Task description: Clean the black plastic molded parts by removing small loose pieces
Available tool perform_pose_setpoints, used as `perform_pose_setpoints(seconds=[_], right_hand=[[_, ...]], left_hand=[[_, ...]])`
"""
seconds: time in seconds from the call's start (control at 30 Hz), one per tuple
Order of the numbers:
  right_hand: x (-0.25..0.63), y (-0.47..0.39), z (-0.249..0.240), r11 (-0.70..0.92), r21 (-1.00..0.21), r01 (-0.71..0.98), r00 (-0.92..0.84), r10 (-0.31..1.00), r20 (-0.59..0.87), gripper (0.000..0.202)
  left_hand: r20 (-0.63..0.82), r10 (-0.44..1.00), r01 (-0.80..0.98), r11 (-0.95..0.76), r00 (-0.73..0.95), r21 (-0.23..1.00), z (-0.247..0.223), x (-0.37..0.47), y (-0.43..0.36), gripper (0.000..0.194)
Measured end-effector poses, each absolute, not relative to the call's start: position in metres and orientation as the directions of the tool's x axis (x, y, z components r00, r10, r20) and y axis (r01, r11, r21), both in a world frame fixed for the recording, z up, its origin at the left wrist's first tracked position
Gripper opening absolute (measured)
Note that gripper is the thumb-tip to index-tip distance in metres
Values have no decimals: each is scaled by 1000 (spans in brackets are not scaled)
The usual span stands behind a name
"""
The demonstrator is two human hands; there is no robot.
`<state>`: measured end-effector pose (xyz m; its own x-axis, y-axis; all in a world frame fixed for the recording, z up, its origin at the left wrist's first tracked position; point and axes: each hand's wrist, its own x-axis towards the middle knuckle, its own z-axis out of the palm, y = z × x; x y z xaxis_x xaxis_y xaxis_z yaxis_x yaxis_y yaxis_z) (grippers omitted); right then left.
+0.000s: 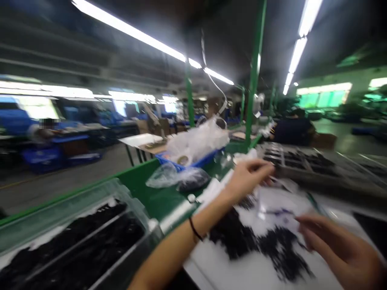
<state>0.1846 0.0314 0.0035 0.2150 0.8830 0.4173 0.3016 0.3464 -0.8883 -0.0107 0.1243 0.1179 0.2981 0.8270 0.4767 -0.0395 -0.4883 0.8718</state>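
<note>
My left hand (252, 173) reaches over the white work surface (211, 266), its fingers closed in a pinch. What sits between its fingertips is too blurred to make out. To the right, my right hand (335, 241) has thumb and fingers drawn together, and anything in them is hidden by blur. A clear plastic bag (275, 205) with purple marks lies between the two hands, close to both sets of fingertips. Below it, small black parts are spread in a loose pile (281, 249) and a denser heap (232, 233).
A clear divided bin (121, 189) of black parts stands at left. Beyond are a bagged dark bundle (193, 179) and a blue tray (205, 159) of plastic bags. Compartment trays (281, 157) sit at far right, near a seated person (293, 129). A green post (255, 72) rises behind.
</note>
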Motion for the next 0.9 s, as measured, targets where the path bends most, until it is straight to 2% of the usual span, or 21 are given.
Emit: perform_pose_setpoints(seconds=[0.03,0.13,0.2,0.3,0.37,0.47,0.5,0.57,0.63,0.7,0.77,0.9], right_hand=[[183,22,9,364,-874,322,137,896,423,27],[179,11,23,503,-828,247,-119,864,490,31],[177,13,25,598,-773,215,-254,798,547,53],[172,15,22,677,-680,280,-373,730,573,77],[168,15,17,697,-628,347,-456,711,536,67],[163,15,11,674,-620,402,-534,723,439,27],[163,16,12,652,-647,395,-522,739,427,18],[167,20,16,603,-727,329,-392,788,475,14],[177,23,23,559,-790,253,-137,829,543,18],[190,26,29,489,-840,235,70,853,517,21],[201,26,33,429,-851,303,142,862,486,26],[204,21,37,387,-857,340,113,888,446,44]], left_hand=[[449,850,-72,-448,275,891,119,-13,124,17],[370,891,-120,-350,262,929,120,-20,128,13],[326,895,-96,-312,303,945,120,-25,127,15],[294,904,-59,-291,309,955,120,-27,117,17],[264,910,-32,-268,321,963,117,-24,110,19],[195,915,3,-210,354,978,107,-19,104,22],[168,913,14,-187,372,982,103,-17,103,24],[118,908,38,-145,402,989,96,-15,103,27],[72,902,63,-109,425,992,91,-15,103,27],[27,897,89,-74,440,993,87,-15,103,27],[-15,892,112,-40,451,993,84,-14,103,27],[-79,885,136,19,458,991,79,-13,103,29]])
